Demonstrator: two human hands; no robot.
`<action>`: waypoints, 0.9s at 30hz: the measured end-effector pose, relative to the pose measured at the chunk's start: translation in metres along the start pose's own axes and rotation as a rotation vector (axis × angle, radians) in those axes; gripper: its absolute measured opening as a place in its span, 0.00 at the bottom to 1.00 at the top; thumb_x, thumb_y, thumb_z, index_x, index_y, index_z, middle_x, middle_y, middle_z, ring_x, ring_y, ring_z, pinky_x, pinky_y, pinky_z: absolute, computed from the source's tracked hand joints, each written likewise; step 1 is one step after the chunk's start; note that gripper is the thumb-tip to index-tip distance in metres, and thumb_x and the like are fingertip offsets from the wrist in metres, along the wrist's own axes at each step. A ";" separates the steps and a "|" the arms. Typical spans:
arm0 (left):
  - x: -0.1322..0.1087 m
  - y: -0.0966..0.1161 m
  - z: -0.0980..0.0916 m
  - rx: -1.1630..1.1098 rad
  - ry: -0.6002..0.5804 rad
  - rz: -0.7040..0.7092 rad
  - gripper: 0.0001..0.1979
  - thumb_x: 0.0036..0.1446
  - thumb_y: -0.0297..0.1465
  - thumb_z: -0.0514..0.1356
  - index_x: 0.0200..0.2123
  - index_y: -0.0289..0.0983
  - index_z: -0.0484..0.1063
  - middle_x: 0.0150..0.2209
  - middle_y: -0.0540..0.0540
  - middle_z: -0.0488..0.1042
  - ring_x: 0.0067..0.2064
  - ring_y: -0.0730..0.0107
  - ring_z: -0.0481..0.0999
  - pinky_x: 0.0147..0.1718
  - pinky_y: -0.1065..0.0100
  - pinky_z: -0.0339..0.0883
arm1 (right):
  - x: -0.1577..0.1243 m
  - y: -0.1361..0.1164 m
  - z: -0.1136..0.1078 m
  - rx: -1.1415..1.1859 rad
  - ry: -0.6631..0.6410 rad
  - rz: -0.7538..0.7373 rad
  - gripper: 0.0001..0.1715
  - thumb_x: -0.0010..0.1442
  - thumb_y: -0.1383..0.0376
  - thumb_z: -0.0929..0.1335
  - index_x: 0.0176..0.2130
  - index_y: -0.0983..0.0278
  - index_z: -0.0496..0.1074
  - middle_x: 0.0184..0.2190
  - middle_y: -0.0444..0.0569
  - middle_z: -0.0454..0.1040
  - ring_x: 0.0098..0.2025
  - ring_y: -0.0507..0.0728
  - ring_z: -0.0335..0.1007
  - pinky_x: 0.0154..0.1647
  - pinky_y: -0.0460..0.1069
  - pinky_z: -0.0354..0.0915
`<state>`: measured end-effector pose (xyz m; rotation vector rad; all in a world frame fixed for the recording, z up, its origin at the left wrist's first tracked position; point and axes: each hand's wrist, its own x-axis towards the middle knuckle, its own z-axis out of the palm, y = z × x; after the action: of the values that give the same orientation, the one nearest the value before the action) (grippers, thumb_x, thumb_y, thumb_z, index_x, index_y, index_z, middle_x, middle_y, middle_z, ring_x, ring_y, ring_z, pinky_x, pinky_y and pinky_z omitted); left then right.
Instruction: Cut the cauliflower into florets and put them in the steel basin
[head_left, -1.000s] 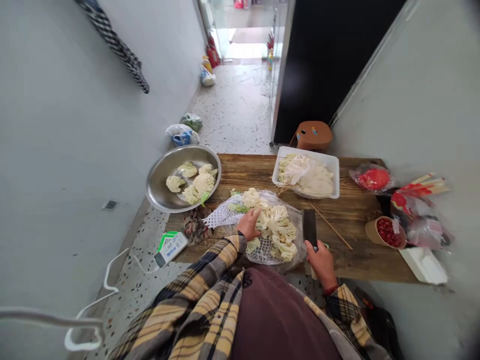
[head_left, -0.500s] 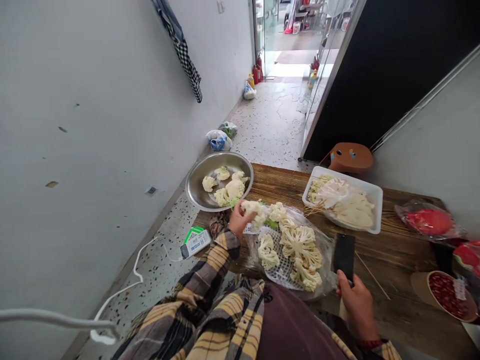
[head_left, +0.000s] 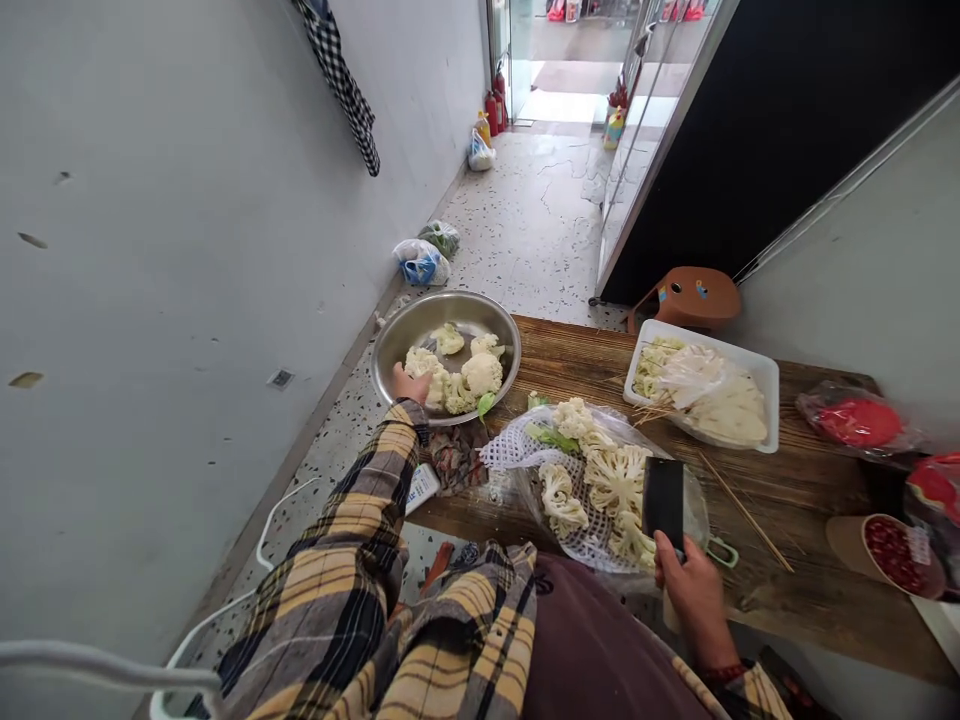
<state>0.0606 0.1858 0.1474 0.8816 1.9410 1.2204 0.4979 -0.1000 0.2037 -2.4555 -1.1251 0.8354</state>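
Note:
My left hand (head_left: 412,385) is at the near left rim inside the steel bowl (head_left: 385,340), its thumb and fingers closed about a cauliflower floret (head_left: 435,388); part of its grip is hidden. Several other florets (head_left: 482,373) lie in the bowl, and a green leaf (head_left: 486,404) hangs at its rim. With my right hand (head_left: 688,585) I grip a cleaver (head_left: 664,505), its dark blade upright over the right side of the cut cauliflower (head_left: 616,478). That cauliflower rests on white foam netting (head_left: 517,440) and clear plastic on the wooden table.
A white tray (head_left: 772,400) of cauliflower and a plastic bag stands at the back right, thin skewers (head_left: 746,510) beside it. Further right are a red wrapped item (head_left: 855,420) and a tub of red pieces (head_left: 896,550). A brown stool (head_left: 701,295) stands behind the table.
My left hand has carried the floret left from above the netting into the bowl. The cleaver has moved left over the cauliflower. The view has shifted slightly.

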 end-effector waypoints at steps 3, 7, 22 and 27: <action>-0.019 -0.002 0.013 0.099 -0.059 0.128 0.25 0.41 0.24 0.68 0.44 0.35 0.66 0.51 0.37 0.66 0.61 0.52 0.59 0.61 0.58 0.51 | -0.003 -0.003 0.016 0.030 -0.078 0.012 0.26 0.54 0.42 0.59 0.25 0.60 0.64 0.14 0.45 0.70 0.20 0.57 0.67 0.26 0.50 0.60; -0.056 -0.008 0.039 0.135 -0.369 0.178 0.12 0.38 0.31 0.71 0.24 0.41 0.70 0.30 0.41 0.70 0.47 0.49 0.72 0.55 0.51 0.60 | -0.008 -0.016 0.033 0.026 -0.072 -0.014 0.26 0.55 0.42 0.59 0.26 0.60 0.64 0.14 0.43 0.69 0.20 0.57 0.67 0.26 0.50 0.59; -0.008 0.036 -0.005 -0.456 -0.534 -0.069 0.12 0.49 0.39 0.63 0.30 0.35 0.70 0.34 0.46 0.76 0.34 0.69 0.75 0.39 0.64 0.70 | -0.030 -0.044 0.040 0.022 -0.016 0.001 0.26 0.56 0.42 0.58 0.26 0.60 0.64 0.14 0.43 0.68 0.19 0.57 0.67 0.24 0.49 0.58; -0.048 0.034 0.027 -0.255 -0.877 0.038 0.15 0.53 0.40 0.59 0.37 0.35 0.73 0.35 0.45 0.76 0.33 0.69 0.75 0.36 0.65 0.70 | -0.025 -0.048 0.040 0.042 0.030 0.006 0.24 0.57 0.45 0.58 0.28 0.61 0.65 0.14 0.42 0.66 0.18 0.56 0.67 0.25 0.48 0.58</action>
<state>0.1148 0.1704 0.1787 1.0765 1.0496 0.8505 0.4324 -0.0869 0.2060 -2.4297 -1.0798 0.8134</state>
